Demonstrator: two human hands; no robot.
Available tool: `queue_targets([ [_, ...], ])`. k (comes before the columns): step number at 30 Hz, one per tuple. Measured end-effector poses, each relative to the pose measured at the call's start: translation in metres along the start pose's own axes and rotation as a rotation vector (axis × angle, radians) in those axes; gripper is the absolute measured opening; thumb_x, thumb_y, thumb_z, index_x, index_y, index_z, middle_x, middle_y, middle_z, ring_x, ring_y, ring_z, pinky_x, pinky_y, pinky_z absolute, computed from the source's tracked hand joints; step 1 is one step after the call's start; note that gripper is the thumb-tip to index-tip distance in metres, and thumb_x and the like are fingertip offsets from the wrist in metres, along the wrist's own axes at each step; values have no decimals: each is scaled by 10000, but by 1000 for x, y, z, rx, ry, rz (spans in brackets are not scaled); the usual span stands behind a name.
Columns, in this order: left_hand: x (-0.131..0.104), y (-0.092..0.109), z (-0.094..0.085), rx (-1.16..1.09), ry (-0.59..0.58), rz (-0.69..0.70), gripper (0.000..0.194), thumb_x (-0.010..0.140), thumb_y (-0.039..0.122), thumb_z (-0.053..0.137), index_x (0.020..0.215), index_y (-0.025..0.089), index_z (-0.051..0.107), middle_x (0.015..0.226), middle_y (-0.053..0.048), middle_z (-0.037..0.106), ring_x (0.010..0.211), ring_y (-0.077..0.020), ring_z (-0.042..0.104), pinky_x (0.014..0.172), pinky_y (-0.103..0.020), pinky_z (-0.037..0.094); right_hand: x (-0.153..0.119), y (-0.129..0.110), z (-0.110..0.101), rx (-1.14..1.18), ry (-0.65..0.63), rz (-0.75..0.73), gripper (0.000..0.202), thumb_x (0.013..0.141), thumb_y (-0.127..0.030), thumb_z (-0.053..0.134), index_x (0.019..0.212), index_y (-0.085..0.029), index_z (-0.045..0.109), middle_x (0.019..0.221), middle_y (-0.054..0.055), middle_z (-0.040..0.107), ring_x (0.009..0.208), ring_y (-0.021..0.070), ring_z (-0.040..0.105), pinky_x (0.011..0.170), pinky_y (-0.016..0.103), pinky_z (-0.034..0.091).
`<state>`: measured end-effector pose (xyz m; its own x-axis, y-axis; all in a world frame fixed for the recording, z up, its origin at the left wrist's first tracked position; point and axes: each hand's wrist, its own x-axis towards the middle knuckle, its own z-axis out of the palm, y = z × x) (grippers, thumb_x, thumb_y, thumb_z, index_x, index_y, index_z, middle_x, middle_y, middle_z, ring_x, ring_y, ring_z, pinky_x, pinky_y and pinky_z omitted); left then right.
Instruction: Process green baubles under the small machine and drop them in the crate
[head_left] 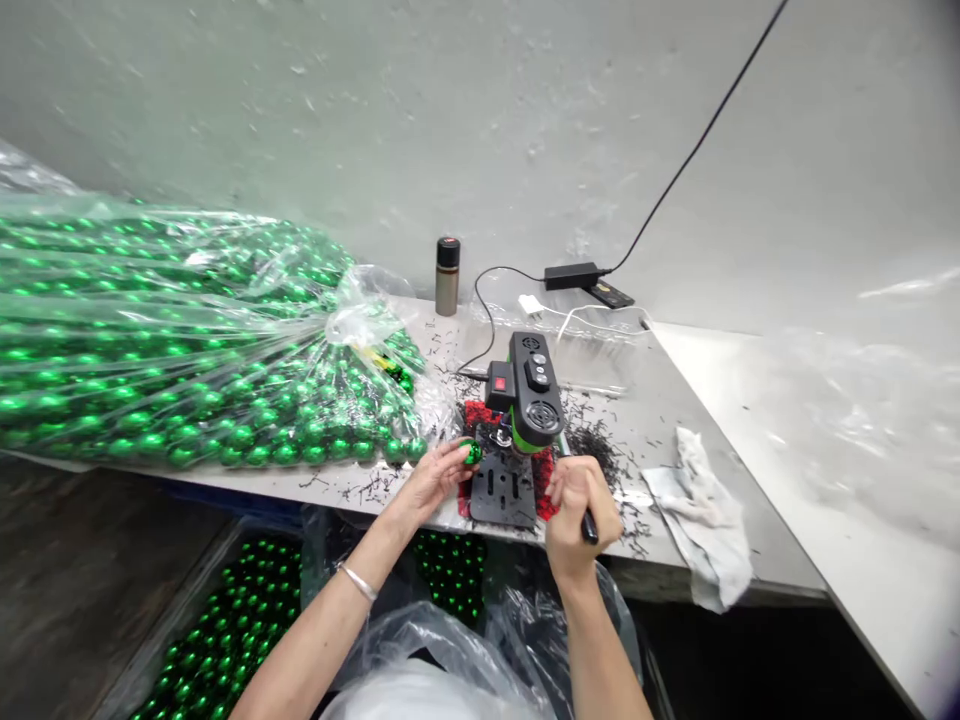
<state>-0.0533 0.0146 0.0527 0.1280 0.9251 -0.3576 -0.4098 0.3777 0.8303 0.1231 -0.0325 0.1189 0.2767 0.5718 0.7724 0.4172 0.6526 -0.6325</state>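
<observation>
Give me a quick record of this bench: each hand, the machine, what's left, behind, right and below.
left hand: fingers on a green ball
right hand: gripping the lever
machine: black, red switch
left: clear bag of green balls
behind: bottle, power adapter
right: white cloth
below: more green balls

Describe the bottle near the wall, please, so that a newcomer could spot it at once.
Start from the big clear bag of green balls on the left. Behind and right of its gathered neck, near the wall, stands the bottle. It is upright, black-capped and brownish, unlike the low black power brick to its right.
</observation>
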Motion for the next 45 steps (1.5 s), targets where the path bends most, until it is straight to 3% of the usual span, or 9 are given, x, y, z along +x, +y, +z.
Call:
queue_targets([
  [3, 5, -20, 8, 237, -20, 87, 368, 825, 305, 764, 1147, 141, 695, 1020, -92, 764, 873, -185, 730, 797, -305, 586, 2, -2, -1, -1, -3, 16, 365, 977, -154, 442, 615, -204, 437, 651, -16, 498, 618, 115, 508, 576, 278, 385],
  [6, 6, -31, 13, 615, -30, 285, 388, 833, 347, 733, 1170, 158, 700, 1011, -77, 759, 886, -205, 702, 821, -341, 568, 4, -2, -2, 3, -8, 23, 341, 978, -162, 439, 640, -207, 462, 653, -17, 504, 607, 118, 513, 567, 280, 387],
  [10, 5, -33, 16, 1010, -55, 495, 384, 880, 370, 684, 1220, 193, 699, 987, -77, 753, 888, -232, 684, 853, -373, 547, 5, -2, -3, 8, -19, 19, 324, 975, -151, 434, 658, -208, 472, 659, -18, 510, 613, 119, 526, 577, 281, 402],
  [14, 6, -29, 18, 1171, -144, 634, 361, 932, 368, 634, 1244, 190, 668, 1116, -109, 747, 1051, -267, 676, 935, -396, 531, 3, -1, -3, 0, -23, 4, 331, 972, -153, 430, 648, -208, 461, 687, -7, 533, 619, 119, 530, 569, 281, 404],
  [20, 8, -27, 19, 1281, -243, 735, 341, 961, 373, 600, 1226, 166, 655, 1157, -131, 724, 1080, -266, 670, 971, -401, 518, -2, 3, -4, -33, -33, 5, 332, 971, -158, 423, 645, -212, 446, 663, -11, 504, 623, 121, 518, 571, 281, 409],
  [28, 13, -47, 20, 1278, -67, 825, 352, 955, 427, 614, 1188, 171, 683, 1123, -124, 701, 1040, -270, 622, 909, -422, 491, -7, 3, -8, -40, -52, 7, 314, 964, -158, 423, 656, -214, 457, 680, -7, 517, 637, 126, 525, 577, 284, 407],
  [32, 13, -52, 20, 1247, -54, 861, 321, 958, 411, 616, 1182, 192, 683, 1117, -111, 693, 1051, -261, 614, 909, -407, 484, -18, 12, -7, -60, -48, -9, 319, 962, -170, 397, 651, -219, 447, 673, -3, 514, 621, 134, 518, 600, 309, 424],
  [38, 12, -51, 21, 1250, -39, 874, 300, 943, 387, 641, 1156, 181, 687, 1077, -113, 694, 1031, -268, 618, 900, -409, 494, -42, 40, 3, -57, 18, -170, 345, 984, -203, 344, 648, -212, 421, 689, -22, 505, 588, 116, 533, 715, 366, 471],
  [45, 10, -50, 22, 1261, -43, 859, 281, 939, 365, 649, 1161, 197, 683, 1064, -102, 689, 1016, -261, 617, 909, -411, 498, -52, 49, 5, -77, 39, -170, 337, 990, -227, 324, 671, -220, 433, 694, -21, 505, 581, 121, 555, 733, 387, 505],
])
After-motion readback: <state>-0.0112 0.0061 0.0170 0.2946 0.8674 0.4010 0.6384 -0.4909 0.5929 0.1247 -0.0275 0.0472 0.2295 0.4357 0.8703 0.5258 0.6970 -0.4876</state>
